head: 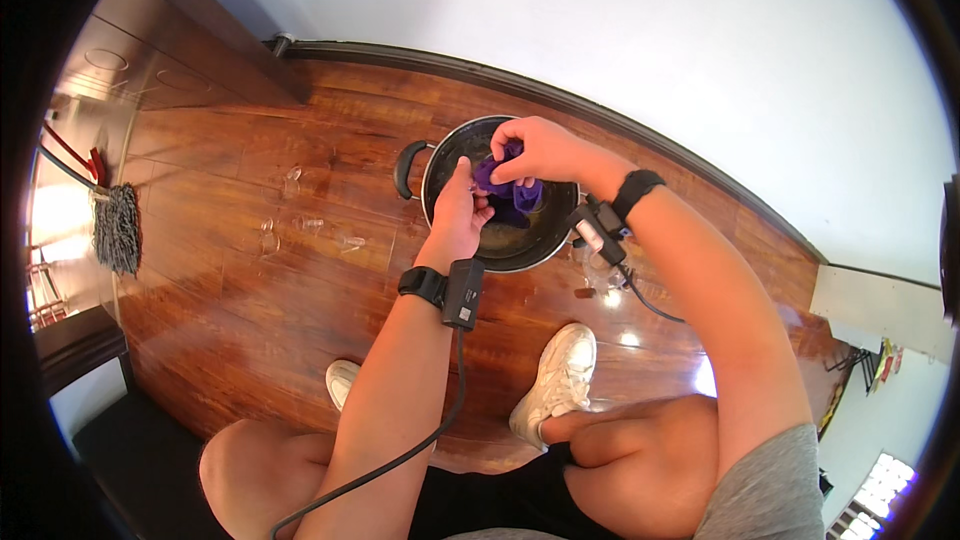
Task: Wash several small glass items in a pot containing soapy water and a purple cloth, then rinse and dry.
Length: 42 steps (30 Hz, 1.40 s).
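A purple cloth point(525, 197) is bunched up over a dark two-handled cooking pot point(517, 259) on the wooden floor. My right hand point(536, 154) reaches in from the right and pinches the cloth between thumb and fingers. From below, my left hand point(459, 210) meets the cloth's left side, its thumb raised and its fingers curled. Whether a small clear thing sits in that left hand is hard to make out. Inside the pot, shallow liquid appears to cover the bottom, and part of the cloth hangs low towards it.
Several small clear glasses point(309, 223) lie on the floor left of the pot. A clear glass vessel point(598, 266) stands at its right, partly behind my wrist device. A white wall point(600, 30) rises beyond. A grey mop point(117, 229) and a dark cabinet point(202, 22) are at left.
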{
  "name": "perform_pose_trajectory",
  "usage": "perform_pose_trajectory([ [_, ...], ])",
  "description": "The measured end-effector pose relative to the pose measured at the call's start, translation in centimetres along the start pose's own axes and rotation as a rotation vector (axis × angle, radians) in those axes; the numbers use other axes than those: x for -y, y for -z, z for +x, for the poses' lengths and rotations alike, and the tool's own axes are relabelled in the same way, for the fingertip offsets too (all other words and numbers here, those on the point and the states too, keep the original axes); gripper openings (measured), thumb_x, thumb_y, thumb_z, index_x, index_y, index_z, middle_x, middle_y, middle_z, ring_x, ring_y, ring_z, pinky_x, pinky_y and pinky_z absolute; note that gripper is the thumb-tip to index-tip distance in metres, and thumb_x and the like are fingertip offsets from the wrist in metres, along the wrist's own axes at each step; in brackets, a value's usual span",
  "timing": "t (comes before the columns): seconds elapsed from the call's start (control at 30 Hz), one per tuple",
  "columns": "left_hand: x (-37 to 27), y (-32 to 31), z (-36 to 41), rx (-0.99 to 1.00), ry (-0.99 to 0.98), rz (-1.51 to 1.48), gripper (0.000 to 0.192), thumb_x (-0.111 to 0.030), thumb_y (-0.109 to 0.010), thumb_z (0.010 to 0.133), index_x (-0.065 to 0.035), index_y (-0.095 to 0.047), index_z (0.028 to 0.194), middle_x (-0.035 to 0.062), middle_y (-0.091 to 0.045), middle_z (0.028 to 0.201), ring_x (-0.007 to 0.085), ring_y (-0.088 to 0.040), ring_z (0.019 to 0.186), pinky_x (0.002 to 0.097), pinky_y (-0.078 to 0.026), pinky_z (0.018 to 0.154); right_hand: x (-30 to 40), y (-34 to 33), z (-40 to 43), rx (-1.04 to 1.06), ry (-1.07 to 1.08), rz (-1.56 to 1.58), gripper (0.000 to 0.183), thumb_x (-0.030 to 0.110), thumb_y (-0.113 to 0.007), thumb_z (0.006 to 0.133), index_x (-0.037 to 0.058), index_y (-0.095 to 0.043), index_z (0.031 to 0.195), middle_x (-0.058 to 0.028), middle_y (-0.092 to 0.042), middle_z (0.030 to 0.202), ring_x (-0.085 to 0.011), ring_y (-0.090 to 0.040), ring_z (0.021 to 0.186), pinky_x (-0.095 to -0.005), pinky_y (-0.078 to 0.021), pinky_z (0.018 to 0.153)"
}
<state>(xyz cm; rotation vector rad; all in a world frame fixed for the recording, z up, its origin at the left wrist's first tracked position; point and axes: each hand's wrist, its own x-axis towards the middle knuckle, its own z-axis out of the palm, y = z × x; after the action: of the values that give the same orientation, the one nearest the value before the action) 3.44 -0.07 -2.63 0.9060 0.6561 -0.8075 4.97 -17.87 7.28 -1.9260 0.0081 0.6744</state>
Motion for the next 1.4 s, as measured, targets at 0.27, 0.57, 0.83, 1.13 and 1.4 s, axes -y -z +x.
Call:
perform_pose_trajectory([
  [0.27, -0.6, 1.6, -0.7, 0.121, 0.018, -0.104, 0.039, -0.045, -0.059, 0.098, -0.0190, -0.044, 0.072, -0.0024, -0.047, 0.066, 0.0124, -0.044, 0.060, 0.0301, -0.037, 0.057, -0.1, -0.9, 0.8, -0.332, 0.101, -0.292, 0.015, 0.014, -0.071, 0.076, 0.0041, -0.063, 0.084, -0.0108, -0.065, 0.070, -0.0223, -0.064, 0.059, -0.0357, -0.0491, 0.056],
  [0.57, -4.1, -2.0, -2.8, 0.152, -0.196, 0.178, 0.030, -0.040, -0.062, 0.096, -0.0159, -0.053, 0.081, -0.0027, -0.054, 0.071, 0.0110, -0.050, 0.063, 0.0290, -0.044, 0.059, -6.1, -0.3, 0.4, -0.407, 0.250, -0.419, 0.019, 0.012, -0.073, 0.081, 0.0024, -0.062, 0.093, -0.0114, -0.067, 0.074, -0.0281, -0.067, 0.068, -0.0380, -0.0534, 0.061],
  [0.83, -7.2, -2.2, -4.0, 0.209, -0.731, 1.331, 0.031, -0.031, -0.075, 0.084, -0.0054, -0.059, 0.076, 0.0061, -0.059, 0.070, 0.0207, -0.056, 0.063, 0.0351, -0.047, 0.061, -3.5, -3.0, -0.3, -0.072, -0.373, -0.885, 0.021, 0.011, -0.067, 0.078, 0.0006, -0.075, 0.094, -0.0222, -0.072, 0.098, -0.0385, -0.070, 0.092, -0.0447, -0.0576, 0.078],
  [1.13, -8.0, -4.3, -5.7, 0.059, -1.150, 1.223, 0.019, -0.022, -0.076, 0.081, -0.0086, -0.064, 0.084, 0.0088, -0.059, 0.112, 0.0328, -0.063, 0.091, 0.0432, -0.052, 0.076, -7.6, -5.2, -0.8, -0.072, -0.336, -0.878, 0.068, 0.036, -0.084, 0.071, -0.0034, -0.055, 0.118, -0.0231, -0.068, 0.108, -0.0383, -0.067, 0.100, -0.0439, -0.0554, 0.084],
  [1.4, -13.0, 2.0, -4.1, -0.511, -1.059, 1.152, 0.028, -0.034, -0.069, 0.087, -0.0070, -0.067, 0.091, 0.0120, -0.063, 0.110, 0.0345, -0.064, 0.096, 0.0421, -0.052, 0.078, -7.3, -5.5, 0.0, -0.044, -0.302, -0.962, 0.056, 0.025, -0.083, 0.071, -0.0022, -0.058, 0.114, -0.0202, -0.070, 0.100, -0.0347, -0.069, 0.094, -0.0432, -0.0570, 0.079],
])
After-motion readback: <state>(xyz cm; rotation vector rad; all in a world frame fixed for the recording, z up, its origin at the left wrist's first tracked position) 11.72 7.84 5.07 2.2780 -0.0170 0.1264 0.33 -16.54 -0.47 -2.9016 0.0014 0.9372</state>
